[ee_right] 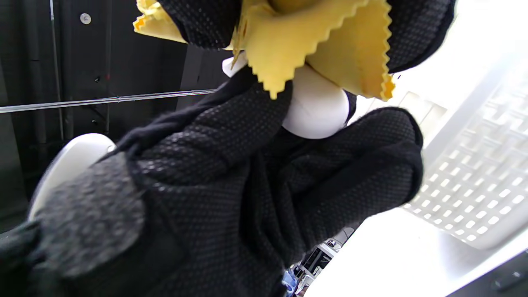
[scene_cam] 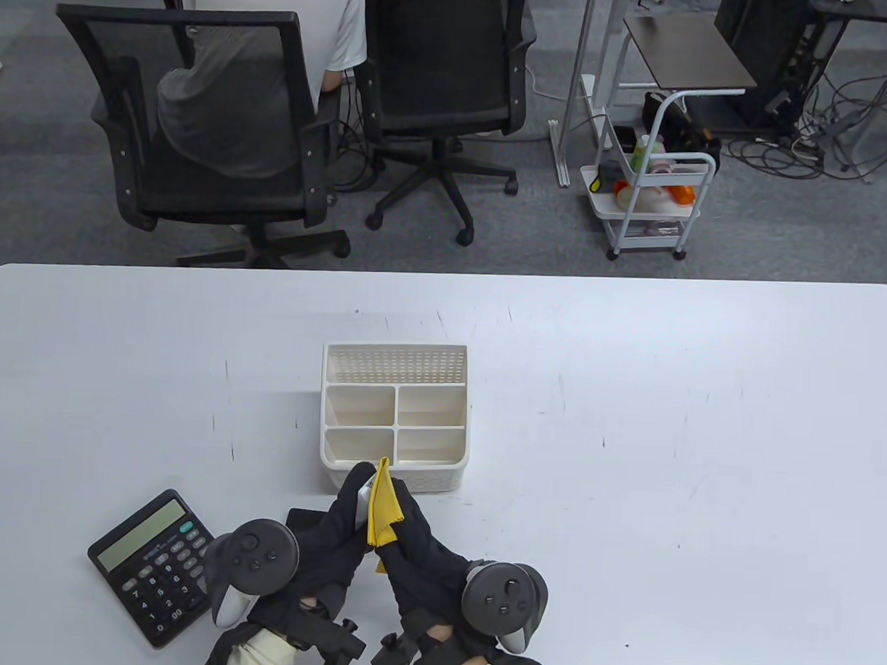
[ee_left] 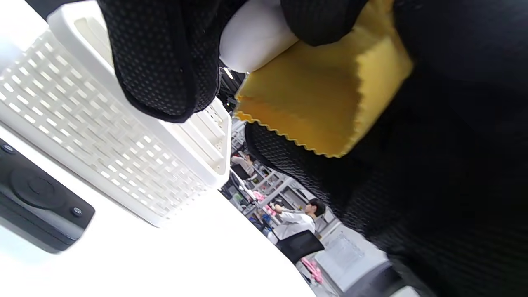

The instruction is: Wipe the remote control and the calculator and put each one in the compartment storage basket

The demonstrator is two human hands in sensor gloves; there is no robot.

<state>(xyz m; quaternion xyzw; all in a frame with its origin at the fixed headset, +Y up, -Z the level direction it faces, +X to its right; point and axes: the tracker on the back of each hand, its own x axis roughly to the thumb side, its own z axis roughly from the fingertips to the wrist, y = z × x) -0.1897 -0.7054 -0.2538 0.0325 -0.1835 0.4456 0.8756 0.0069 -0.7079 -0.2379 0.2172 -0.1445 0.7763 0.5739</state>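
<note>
White table [scene_cam: 629, 426] is set before office chairs [scene_cam: 225, 136]. A white remote control [ee_left: 255, 41] is gripped by the left hand [scene_cam: 335, 532] just in front of the compartment storage basket [scene_cam: 395, 417]. A yellow cloth [scene_cam: 383, 508] is pinched against it by the right hand [scene_cam: 418, 546]. The calculator [scene_cam: 152, 566] is seen lying left of the hands.

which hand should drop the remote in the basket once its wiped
Left, probably. The left hand already grips the white remote, just short of the storage basket. The right hand holds the yellow cloth.
</note>
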